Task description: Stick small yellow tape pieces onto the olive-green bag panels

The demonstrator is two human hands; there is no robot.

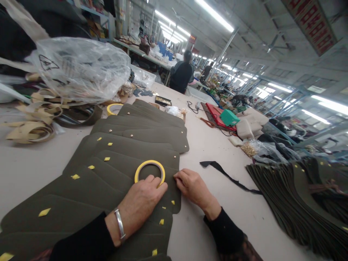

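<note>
Left hand [143, 199] is pinching a yellow tape roll [149, 162] over olive panels [130, 154] overlapping on the bench [197, 137], while right hand [194, 186] is pressing fingertips together by their edge, can't tell on what tho.

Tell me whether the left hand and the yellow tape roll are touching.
Touching. The head view shows the left hand gripping the near rim of the yellow tape roll.
</note>
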